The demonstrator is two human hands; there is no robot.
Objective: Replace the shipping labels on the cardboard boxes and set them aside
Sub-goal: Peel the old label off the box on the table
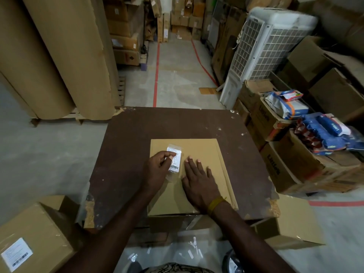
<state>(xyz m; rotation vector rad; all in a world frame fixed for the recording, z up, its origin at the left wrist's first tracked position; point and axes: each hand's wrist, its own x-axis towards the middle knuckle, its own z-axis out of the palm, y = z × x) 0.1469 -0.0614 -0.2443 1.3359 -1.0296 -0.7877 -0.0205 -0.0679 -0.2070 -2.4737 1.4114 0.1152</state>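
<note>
At the upper left of the cardboard box point(199, 174), your left hand point(156, 170) held the shipping label point(174, 159) in a narrow grip, thumb and fingertips pinching its edge near the top. That label sat inside a clear plastic sleeve, with a barcode showing at its lower end; whether it was lifting off the cardboard or going down onto it could not be told. Your right hand point(199, 184) lay flat just beside it, fingers straight and spread, pressing the box top to steady it.

A thin sleeved label like that was likely light, limp and prone to tearing or creasing, so a hold at a corner and a slow, low peel would have suited it best. Its tape probably clung to the cardboard's skin.

Your box lay flat on the worn brown table point(128, 154), near its front edge. Another box with a white label point(16, 254) stood on the floor at your left, and a plain one point(291, 223) at your right.
</note>
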